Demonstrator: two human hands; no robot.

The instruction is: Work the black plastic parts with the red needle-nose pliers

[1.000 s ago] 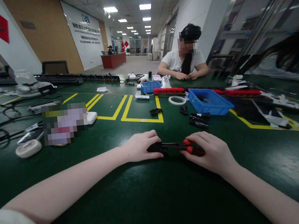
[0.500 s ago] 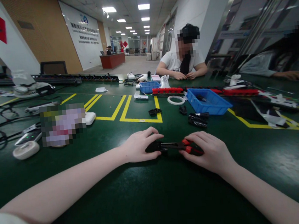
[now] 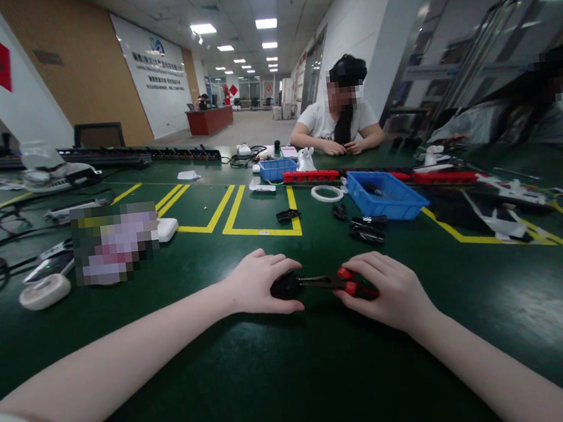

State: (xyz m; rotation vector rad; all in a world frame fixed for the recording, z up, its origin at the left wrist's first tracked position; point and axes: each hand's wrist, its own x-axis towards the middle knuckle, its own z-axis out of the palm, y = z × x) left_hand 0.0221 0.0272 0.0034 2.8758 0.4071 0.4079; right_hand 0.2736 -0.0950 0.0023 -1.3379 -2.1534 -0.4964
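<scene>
In my left hand is a small black part, held between thumb and fingers just above the green table. My right hand grips long-nose pliers by their red and black handles. Their dark jaws point left and reach the right end of the black part; whether the tips clamp it I cannot tell. Farther forward lie several shiny black pieces, a smaller black piece and another black piece by the yellow tape.
A blue bin with dark parts stands ahead right, beside a white ring. Left are a blurred-out flat object, a white box and cables. A person sits across the table; another sits at far right.
The view has tilted up slightly. My left thumb and fingers look a little wider apart around the black part, and the pliers stay at its right end.
</scene>
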